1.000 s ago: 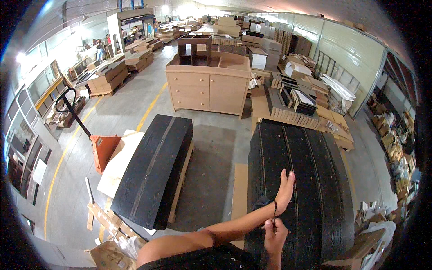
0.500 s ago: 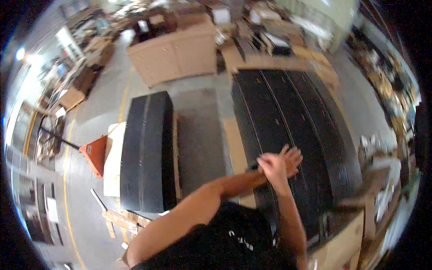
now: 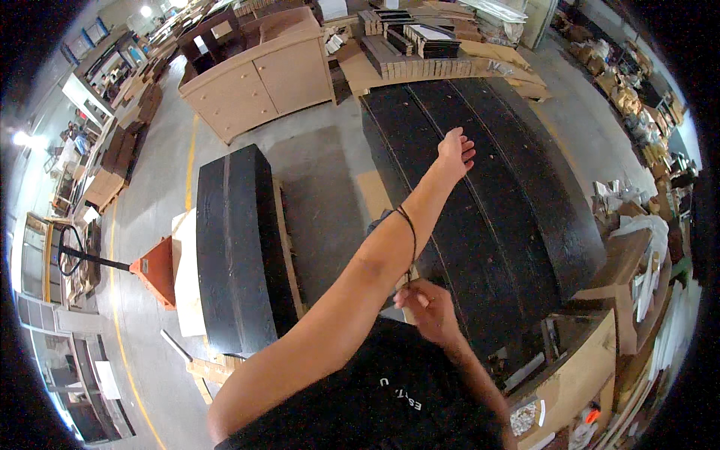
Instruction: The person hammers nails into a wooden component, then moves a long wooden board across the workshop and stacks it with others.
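- Left arm [image 3: 360, 277]: reaches up and to the right from the lower left, across the near part of the right black stack [image 3: 517, 202].
- Left hand [image 3: 456, 154]: in front of that stack in view, fingers loosely bent, slightly spread. Contact with the stack top cannot be told.
- Cord [image 3: 414, 238]: thin, dark, looped over the left forearm just past the elbow; its lower end runs down to the right hand.
- Right hand [image 3: 431, 309]: narrow, thumb and finger pinched on the cord just below the left forearm; other fingers curled.
- Dark blue item [image 3: 380, 220]: on the far side of the left forearm, partly hidden; kind unclear.
- Shirt [image 3: 367, 390]: black, white lettering, below both arms.
- Right black stack: long panels side by side, pale seams between them.
- Left black stack [image 3: 231, 247]: one lengthwise band on top, wood showing beneath its right side.
- Pallet jack [image 3: 154, 271]: orange, black handle, left of that stack; pale board [image 3: 188, 277] between the two.
- Cabinet [image 3: 262, 94]: pale, knobbed drawers, beyond the left stack.
- Slats [image 3: 427, 70]: pale ends in a row, beyond the right stack.
- Box [image 3: 626, 270]: cardboard, right of the right stack.
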The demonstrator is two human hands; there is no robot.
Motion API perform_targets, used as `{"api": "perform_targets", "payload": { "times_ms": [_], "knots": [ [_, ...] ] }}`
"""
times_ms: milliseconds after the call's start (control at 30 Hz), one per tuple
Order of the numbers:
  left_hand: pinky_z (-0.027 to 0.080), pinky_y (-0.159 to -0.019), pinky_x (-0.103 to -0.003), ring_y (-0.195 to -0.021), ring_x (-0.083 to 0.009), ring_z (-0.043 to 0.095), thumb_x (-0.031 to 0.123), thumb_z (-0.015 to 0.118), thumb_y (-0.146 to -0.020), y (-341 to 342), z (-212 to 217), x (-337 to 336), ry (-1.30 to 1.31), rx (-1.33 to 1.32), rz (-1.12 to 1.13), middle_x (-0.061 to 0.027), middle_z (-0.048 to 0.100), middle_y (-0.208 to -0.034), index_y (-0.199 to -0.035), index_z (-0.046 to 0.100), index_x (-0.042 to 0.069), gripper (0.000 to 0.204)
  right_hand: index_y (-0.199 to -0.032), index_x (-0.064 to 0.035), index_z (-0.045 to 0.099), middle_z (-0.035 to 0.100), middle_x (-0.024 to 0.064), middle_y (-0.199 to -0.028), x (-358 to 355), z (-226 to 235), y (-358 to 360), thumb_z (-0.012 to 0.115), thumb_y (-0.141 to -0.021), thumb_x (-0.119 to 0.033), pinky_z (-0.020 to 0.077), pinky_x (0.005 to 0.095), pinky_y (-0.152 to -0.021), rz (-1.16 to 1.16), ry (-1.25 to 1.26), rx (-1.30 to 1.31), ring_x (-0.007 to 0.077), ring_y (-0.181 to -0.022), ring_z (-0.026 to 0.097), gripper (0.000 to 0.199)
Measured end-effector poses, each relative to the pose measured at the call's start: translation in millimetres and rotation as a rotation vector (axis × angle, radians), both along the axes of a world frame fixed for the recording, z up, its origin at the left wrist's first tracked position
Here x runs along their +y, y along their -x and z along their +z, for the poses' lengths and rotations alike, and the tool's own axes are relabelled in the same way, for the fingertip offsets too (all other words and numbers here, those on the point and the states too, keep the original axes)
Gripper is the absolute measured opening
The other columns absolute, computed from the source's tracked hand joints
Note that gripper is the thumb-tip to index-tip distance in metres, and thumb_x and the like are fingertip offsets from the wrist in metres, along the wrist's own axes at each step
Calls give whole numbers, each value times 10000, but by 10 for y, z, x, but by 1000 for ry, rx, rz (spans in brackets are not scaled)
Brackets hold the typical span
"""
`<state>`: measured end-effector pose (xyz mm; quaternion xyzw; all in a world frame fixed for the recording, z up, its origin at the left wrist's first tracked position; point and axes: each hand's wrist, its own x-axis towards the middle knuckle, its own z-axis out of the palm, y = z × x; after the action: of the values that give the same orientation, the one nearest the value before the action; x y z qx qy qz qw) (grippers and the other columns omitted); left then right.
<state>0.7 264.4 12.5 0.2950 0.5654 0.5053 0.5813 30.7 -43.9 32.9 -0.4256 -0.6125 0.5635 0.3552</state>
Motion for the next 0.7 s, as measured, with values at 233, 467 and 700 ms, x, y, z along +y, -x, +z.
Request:
{"api": "perform_targets", "payload": {
  "times_ms": [233,467,700],
  "knots": [
    [384,-862,-437,-939,-228,559,253,620,-764,-24,-300,-664,-1393,1993,-678,-35,608,-894,-931,613,111,219,-818,0,628,636,66,-679,779,1118,523,634,-790,-193,466,287,-555,35,-70,34,132,-611,596,195],
    [398,-898,-441,-954,-273,583,206,568,-759,-247,-1154,-1200,-1093,1565,-1281,-89,636,-925,-958,648,123,230,-730,-2,636,642,177,-743,598,1343,995,589,-720,-143,482,405,-621,397,-102,-756,343,-687,621,148],
    [481,-805,-426,-935,-344,618,412,558,-782,1063,-1555,424,-379,1432,-875,-211,647,-942,-928,662,18,434,-853,-51,589,611,159,-789,111,1073,406,578,-834,-195,467,432,-653,-43,-341,-171,355,-753,592,146]
  ]
}}
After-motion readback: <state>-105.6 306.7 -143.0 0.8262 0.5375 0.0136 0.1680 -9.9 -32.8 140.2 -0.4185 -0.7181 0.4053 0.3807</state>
